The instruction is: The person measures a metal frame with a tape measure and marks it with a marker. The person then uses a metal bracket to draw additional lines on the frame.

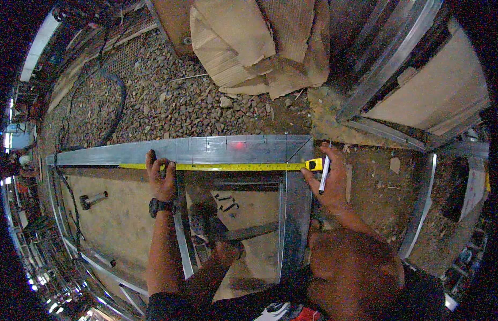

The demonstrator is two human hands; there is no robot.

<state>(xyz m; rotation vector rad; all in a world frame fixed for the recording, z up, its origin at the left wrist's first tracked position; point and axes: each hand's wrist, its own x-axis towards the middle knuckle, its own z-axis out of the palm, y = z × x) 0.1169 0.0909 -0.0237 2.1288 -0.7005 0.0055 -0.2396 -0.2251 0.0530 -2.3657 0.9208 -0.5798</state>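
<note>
A yellow tape measure blade (pixel 227 167) stretches along the near edge of a grey metal beam (pixel 217 150). My left hand (pixel 162 179), a dark watch on its wrist, has its fingers closed over the blade and against the beam. At the beam's right end, my right hand (pixel 337 179) grips the yellow tape measure case (pixel 315 165). A white marker pen (pixel 325 171) with a dark tip is also held in that hand, pointing toward me. Thin dark lines cross the beam, and a slanted line marks its right corner. A small red light spot shows on its top.
The beam belongs to a metal frame with uprights (pixel 297 224) running toward me. Inside it lie a short tube-like piece (pixel 94 200) and several small dark pieces (pixel 226 202). Beyond are gravel (pixel 152 107), torn cardboard (pixel 238 43) and another metal frame (pixel 388 59). A black cable (pixel 120 96) crosses the left.
</note>
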